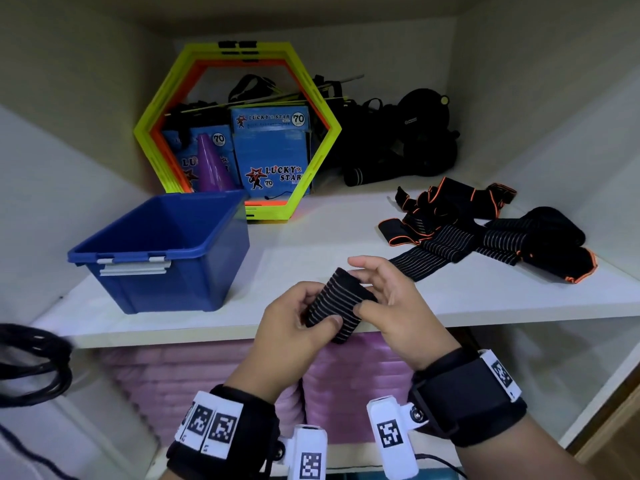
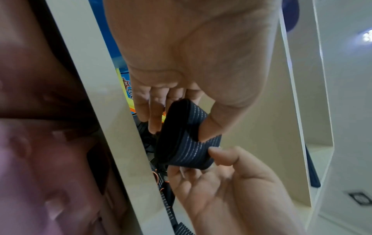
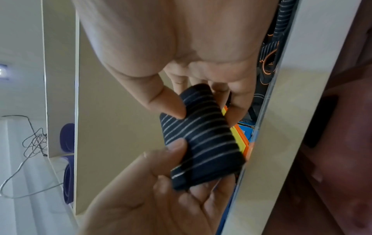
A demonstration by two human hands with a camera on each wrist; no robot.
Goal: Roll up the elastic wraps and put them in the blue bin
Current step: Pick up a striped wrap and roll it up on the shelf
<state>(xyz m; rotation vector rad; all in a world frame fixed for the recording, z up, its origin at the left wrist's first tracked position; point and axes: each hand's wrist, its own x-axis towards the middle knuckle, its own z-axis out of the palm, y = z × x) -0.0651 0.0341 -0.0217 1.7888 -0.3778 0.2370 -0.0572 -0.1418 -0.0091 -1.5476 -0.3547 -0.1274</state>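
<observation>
At six o'clock of the head view, a rolled striped wrap (image 1: 337, 304) is held above the shelf edge (image 1: 242, 332), pinched by the left hand (image 1: 294, 327) and right hand (image 1: 398, 306); blue bin (image 1: 194, 258) at nine o'clock, loose wraps (image 1: 485, 233) at two. Left wrist view: roll clamped between thumb and fingers (image 2: 155, 114). Right wrist view: thumb (image 3: 161, 101) pressed on roll, fingers behind.

On the shelf (image 1: 311, 244), the bin (image 1: 162, 251) sits left, loose wraps (image 1: 485, 233) right — boxes (image 1: 273, 150) behind the bin, rolled wrap (image 1: 337, 304) at the front edge, between both hands.
</observation>
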